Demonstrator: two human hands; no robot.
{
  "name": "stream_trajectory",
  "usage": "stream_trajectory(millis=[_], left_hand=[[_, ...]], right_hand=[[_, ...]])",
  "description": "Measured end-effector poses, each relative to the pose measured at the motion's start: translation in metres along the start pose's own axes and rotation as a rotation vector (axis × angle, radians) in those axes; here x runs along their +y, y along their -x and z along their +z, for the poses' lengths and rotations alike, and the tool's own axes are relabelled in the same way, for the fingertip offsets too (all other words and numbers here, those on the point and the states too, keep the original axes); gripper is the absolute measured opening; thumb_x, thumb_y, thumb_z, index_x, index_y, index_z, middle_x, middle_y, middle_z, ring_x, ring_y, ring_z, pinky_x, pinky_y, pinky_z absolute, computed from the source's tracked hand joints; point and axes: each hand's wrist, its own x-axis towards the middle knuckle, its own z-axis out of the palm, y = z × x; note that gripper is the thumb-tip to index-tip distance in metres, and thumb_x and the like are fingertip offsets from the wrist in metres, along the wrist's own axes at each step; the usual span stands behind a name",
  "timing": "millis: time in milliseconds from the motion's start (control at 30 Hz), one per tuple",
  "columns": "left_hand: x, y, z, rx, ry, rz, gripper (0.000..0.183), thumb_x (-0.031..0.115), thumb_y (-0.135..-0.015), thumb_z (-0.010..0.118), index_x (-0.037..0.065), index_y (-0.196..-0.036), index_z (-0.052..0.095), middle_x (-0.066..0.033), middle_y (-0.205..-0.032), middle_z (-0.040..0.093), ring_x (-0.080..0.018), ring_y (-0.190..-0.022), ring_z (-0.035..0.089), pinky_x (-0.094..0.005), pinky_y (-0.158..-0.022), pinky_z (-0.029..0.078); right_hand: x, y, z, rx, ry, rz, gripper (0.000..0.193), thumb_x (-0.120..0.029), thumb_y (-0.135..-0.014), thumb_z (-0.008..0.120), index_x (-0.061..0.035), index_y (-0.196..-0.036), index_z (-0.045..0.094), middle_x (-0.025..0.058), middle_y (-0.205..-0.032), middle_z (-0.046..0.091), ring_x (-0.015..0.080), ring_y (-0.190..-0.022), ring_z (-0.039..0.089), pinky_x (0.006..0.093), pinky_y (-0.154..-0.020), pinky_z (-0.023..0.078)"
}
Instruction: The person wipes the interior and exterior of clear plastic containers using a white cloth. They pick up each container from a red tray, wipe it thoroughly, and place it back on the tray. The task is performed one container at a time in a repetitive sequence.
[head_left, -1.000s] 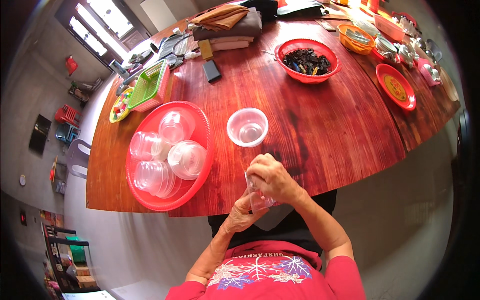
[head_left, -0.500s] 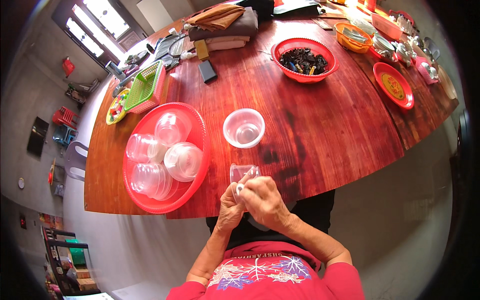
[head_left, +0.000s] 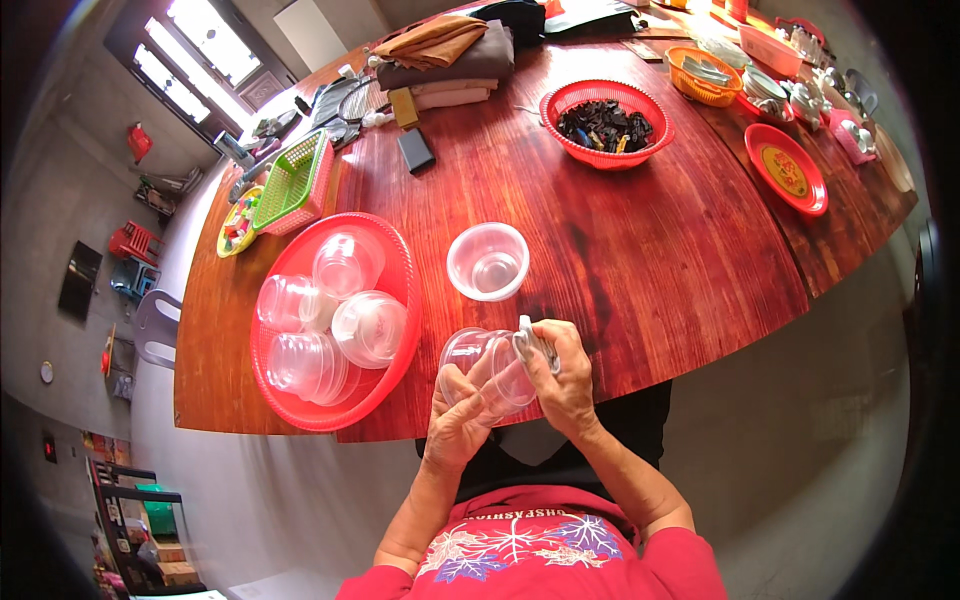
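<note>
Near the table's front edge my left hand grips a clear plastic bowl, tilted on its side. Its rounded outline looks doubled, so I cannot tell whether a second one is nested with it. My right hand is closed around a small grey-white thing at the bowl's right; its kind is not clear. Just beyond my hands a clear plastic bowl stands upright on the table. To the left, a red oval basket holds several stacks of clear plastic bowls.
A red basket of dark bits stands farther back on the wooden table. At the left are a green-and-pink basket and a yellow bowl. Folded cloths, a black box and a red plate lie farther off.
My hands have drawn apart, the right one moving right with the grey-white thing. The clear bowl in my left hand is now tilted and more exposed. The view has shifted slightly.
</note>
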Motion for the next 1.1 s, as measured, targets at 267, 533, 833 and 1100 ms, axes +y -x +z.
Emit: stream_trajectory(millis=[267, 533, 833, 1100], left_hand=[[-0.004, 0.001, -0.01, 0.061, 0.096, -0.009, 0.013, 0.0, -0.09, 0.055, 0.008, -0.091, 0.045, -0.022, -0.135, 0.047, -0.0427, -0.13, 0.042, -0.0505, -0.1, 0.048], [0.003, 0.002, 0.001, 0.032, -0.003, -0.086, 0.014, 0.007, -0.09, 0.059, 0.013, -0.094, 0.046, -0.0234, -0.144, 0.035, -0.0469, -0.134, 0.033, -0.0643, -0.096, 0.045], [0.001, -0.002, -0.009, 0.054, 0.127, -0.055, 0.008, 0.003, -0.093, 0.054, 0.008, -0.091, 0.047, -0.0229, -0.147, 0.033, -0.0479, -0.131, 0.037, -0.0578, -0.097, 0.048], [-0.009, 0.003, -0.008, 0.046, 0.034, -0.015, 0.012, -0.004, -0.091, 0.055, 0.006, -0.096, 0.05, -0.0246, -0.144, 0.037, -0.0275, -0.128, 0.047, -0.0418, -0.094, 0.053]], right_hand=[[-0.026, 0.016, -0.008, -0.2, 0.097, -0.476, 0.026, 0.006, -0.076, 0.065, -0.0003, -0.101, 0.061, 0.014, -0.102, 0.057, 0.0305, -0.094, 0.055, 0.0385, -0.082, 0.046], [-0.007, -0.011, -0.003, -0.019, 0.216, -0.324, 0.024, 0.005, -0.077, 0.065, -0.0041, -0.099, 0.063, 0.011, -0.093, 0.057, 0.0281, -0.087, 0.054, 0.0375, -0.078, 0.043], [-0.018, 0.026, -0.016, -0.193, 0.069, -0.224, 0.027, 0.013, -0.076, 0.065, -0.0027, -0.099, 0.063, 0.0118, -0.098, 0.057, 0.0214, -0.085, 0.06, 0.0298, -0.072, 0.051], [-0.035, 0.011, -0.003, -0.189, 0.22, -0.467, 0.028, 0.003, -0.072, 0.07, -0.0029, -0.099, 0.065, 0.0091, -0.094, 0.057, 0.0271, -0.09, 0.054, 0.037, -0.08, 0.046]])
